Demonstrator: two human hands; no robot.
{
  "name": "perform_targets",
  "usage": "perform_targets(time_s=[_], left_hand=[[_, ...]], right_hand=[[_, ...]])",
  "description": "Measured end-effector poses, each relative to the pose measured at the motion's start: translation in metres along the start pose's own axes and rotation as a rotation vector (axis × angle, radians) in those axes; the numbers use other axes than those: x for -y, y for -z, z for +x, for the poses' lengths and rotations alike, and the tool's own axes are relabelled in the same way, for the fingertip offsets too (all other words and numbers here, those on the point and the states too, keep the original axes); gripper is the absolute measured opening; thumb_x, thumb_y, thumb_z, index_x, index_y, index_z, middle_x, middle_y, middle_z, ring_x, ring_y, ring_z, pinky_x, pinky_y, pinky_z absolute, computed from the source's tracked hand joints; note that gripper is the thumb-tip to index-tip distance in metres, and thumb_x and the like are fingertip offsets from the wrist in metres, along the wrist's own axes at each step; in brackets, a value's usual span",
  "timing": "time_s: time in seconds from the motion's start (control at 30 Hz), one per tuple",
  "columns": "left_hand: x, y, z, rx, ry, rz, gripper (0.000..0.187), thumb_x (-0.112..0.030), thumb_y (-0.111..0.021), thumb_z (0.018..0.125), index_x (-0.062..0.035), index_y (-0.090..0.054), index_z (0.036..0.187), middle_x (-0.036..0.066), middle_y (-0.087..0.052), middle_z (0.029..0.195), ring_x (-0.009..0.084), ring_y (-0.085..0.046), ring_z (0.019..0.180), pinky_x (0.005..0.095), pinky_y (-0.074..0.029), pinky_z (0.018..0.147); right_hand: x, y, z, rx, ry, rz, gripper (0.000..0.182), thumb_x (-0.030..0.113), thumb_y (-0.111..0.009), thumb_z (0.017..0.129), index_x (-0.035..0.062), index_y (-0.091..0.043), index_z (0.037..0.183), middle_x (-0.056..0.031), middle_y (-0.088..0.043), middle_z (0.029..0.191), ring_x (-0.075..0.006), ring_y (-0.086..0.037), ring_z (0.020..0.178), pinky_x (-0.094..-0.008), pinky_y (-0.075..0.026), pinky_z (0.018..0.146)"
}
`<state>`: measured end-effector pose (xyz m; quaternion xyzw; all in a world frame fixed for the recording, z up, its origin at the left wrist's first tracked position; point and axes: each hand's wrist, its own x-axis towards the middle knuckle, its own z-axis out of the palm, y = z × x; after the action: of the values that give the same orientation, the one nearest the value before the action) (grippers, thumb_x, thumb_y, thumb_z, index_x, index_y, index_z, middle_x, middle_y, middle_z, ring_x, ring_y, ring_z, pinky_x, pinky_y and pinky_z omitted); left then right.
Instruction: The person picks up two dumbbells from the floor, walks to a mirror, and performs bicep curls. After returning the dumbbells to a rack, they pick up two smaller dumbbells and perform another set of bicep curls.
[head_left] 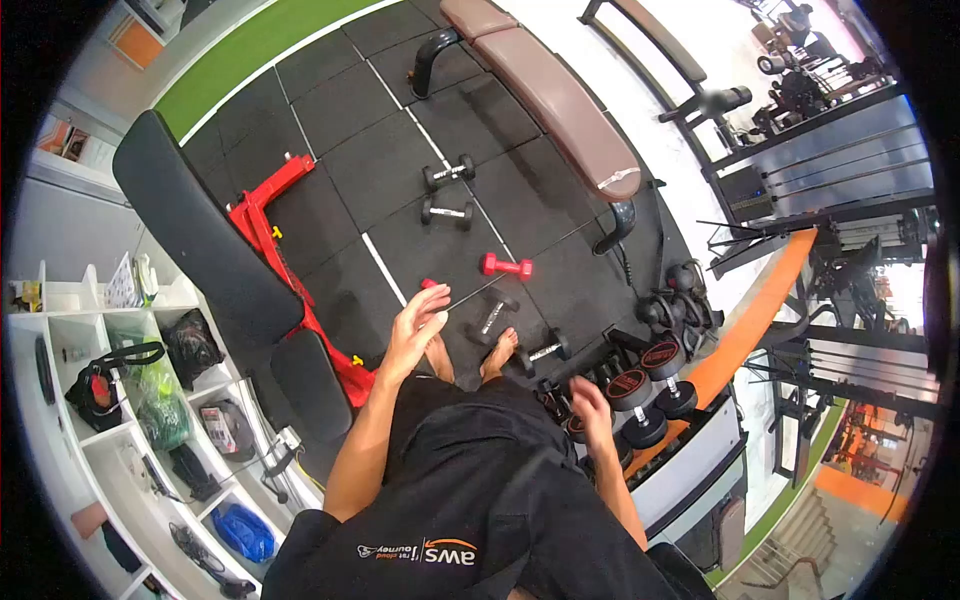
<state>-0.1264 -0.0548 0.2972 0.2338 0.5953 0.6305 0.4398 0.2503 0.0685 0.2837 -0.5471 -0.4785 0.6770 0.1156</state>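
My left hand (415,328) is raised over the floor with its fingers stretched out and nothing in it. Just behind its fingertips a red dumbbell (429,283) shows in part. My right hand (590,407) hangs beside a rack of round-headed dumbbells (630,388), its fingers loosely bent and slightly blurred; I see nothing in it. By my bare feet lie a grey dumbbell (493,315) and a black dumbbell (545,352). Farther out are another red dumbbell (507,266) and two black dumbbells, one (446,213) nearer than the other (449,173).
A black padded bench on a red frame (270,215) stands at the left. A brown bench (560,95) is at the upper right. White cubbies (110,440) with bags line the left side. Kettlebells (680,300) sit past the rack, near gym machines.
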Motion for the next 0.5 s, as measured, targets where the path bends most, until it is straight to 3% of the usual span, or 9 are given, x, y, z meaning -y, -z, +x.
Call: perform_targets(time_s=[0.1,0.17,0.23,0.5], left_hand=[[-0.002,-0.016,0.004,-0.006,-0.016,0.027,0.049,-0.015,-0.064,0.094,-0.0032,-0.051,0.140,0.011,-0.056,0.140,0.0237,-0.055,0.128,0.0377,-0.044,0.103],[0.003,-0.023,0.007,-0.017,-0.018,0.038,0.049,-0.014,-0.065,0.093,-0.0032,-0.052,0.139,0.011,-0.057,0.139,0.0239,-0.056,0.127,0.0374,-0.044,0.102],[0.008,-0.029,0.008,-0.020,-0.014,0.070,0.049,-0.014,-0.065,0.093,-0.0033,-0.052,0.139,0.011,-0.057,0.139,0.0239,-0.056,0.127,0.0371,-0.045,0.102],[0.004,-0.054,0.014,-0.013,0.025,0.076,0.048,-0.009,-0.065,0.093,-0.0024,-0.052,0.138,0.013,-0.058,0.137,0.0240,-0.057,0.125,0.0367,-0.046,0.100]], right_hand=[[-0.074,0.049,-0.059,-0.032,-0.198,-0.303,0.028,0.016,-0.057,0.098,0.0038,-0.065,0.122,-0.0051,-0.067,0.107,-0.0132,-0.057,0.095,-0.0325,-0.048,0.084],[-0.049,0.048,-0.107,0.120,-0.434,-0.595,0.028,0.021,-0.054,0.097,0.0051,-0.068,0.115,-0.0072,-0.068,0.105,-0.0187,-0.063,0.099,-0.0323,-0.048,0.090],[-0.050,0.051,-0.130,0.222,-0.545,-0.705,0.028,0.022,-0.055,0.097,0.0052,-0.068,0.115,-0.0070,-0.068,0.105,-0.0188,-0.063,0.099,-0.0327,-0.048,0.090],[-0.116,0.080,-0.146,0.000,-0.600,-0.361,0.028,0.023,-0.055,0.096,0.0058,-0.067,0.114,-0.0060,-0.068,0.105,-0.0190,-0.063,0.098,-0.0342,-0.048,0.089]])
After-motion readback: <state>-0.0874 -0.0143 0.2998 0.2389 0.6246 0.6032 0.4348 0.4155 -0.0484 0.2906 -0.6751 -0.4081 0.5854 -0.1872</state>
